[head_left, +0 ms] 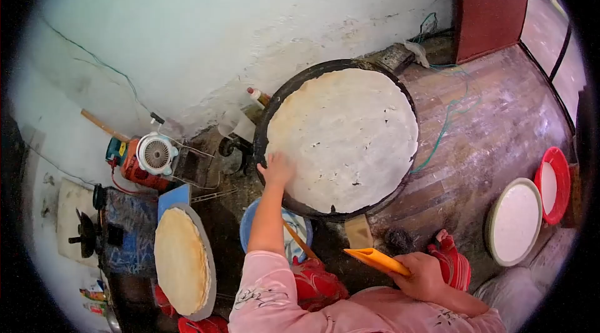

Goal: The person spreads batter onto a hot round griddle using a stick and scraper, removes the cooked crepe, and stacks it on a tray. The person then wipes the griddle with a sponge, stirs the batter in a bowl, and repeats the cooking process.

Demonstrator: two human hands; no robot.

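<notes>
A large round flatbread point(344, 139) covers most of a black round griddle point(334, 65). My left hand point(278, 169) reaches to the bread's lower left edge, its fingers apart and slightly blurred, holding nothing I can see. On the right, near my body, my right hand point(420, 275) is wrapped round an orange scraper point(377, 259), whose flat end points left, away from the griddle. Below my left forearm, a blue basin point(247, 223) holds a pale liquid or cloth and a wooden stick point(299, 239).
A stack of round flatbreads point(181, 261) lies at the lower left. A blower point(156, 153) stands on the left by the wall. At the right are a wide bowl of white batter point(514, 223) and a red basin point(564, 176). A green cord point(447, 121) crosses the floor.
</notes>
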